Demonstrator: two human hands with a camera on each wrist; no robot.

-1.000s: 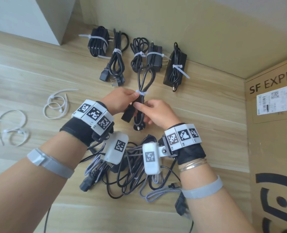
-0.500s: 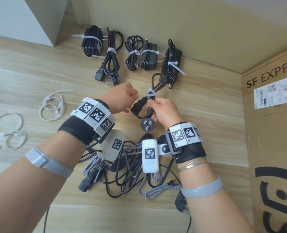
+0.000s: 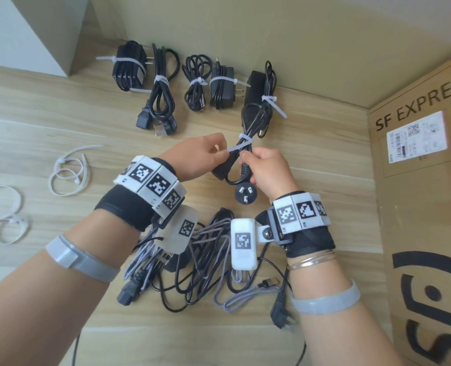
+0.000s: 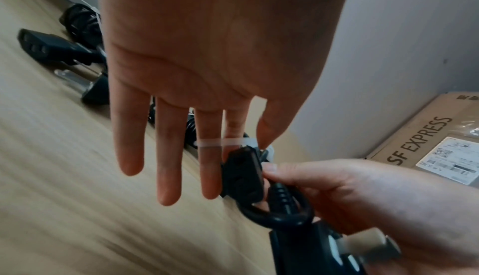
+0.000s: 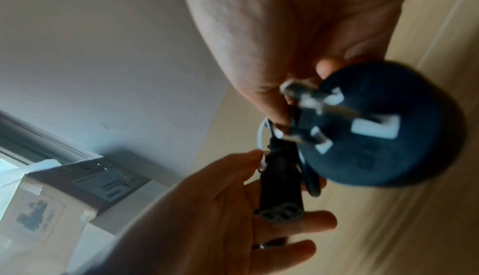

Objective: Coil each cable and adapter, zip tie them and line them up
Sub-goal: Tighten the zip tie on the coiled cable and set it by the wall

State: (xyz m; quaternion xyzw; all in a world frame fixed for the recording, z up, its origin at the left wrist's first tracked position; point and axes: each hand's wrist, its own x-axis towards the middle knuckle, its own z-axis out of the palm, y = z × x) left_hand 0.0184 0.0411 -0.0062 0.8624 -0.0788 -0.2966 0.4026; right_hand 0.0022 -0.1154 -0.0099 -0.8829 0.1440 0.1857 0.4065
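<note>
A coiled black power cable with a white zip tie round its middle is held above the wooden floor. My left hand pinches the tie's tail between thumb and forefinger, its other fingers straight. My right hand grips the bundle just below the tie, thumb on the black connector. The round three-pin plug hangs under the right hand and fills the right wrist view. The cable's loop end reaches the rightmost tied adapter.
Several tied bundles line the back wall. A tangle of loose black and braided cables lies under my wrists. Loose zip ties lie at the left. A cardboard box stands at the right, a pale box at the back left.
Both hands have carried the tied cable to the right and farther back, to the right end of the row. The left hand's hold has moved to the tie's tail.
</note>
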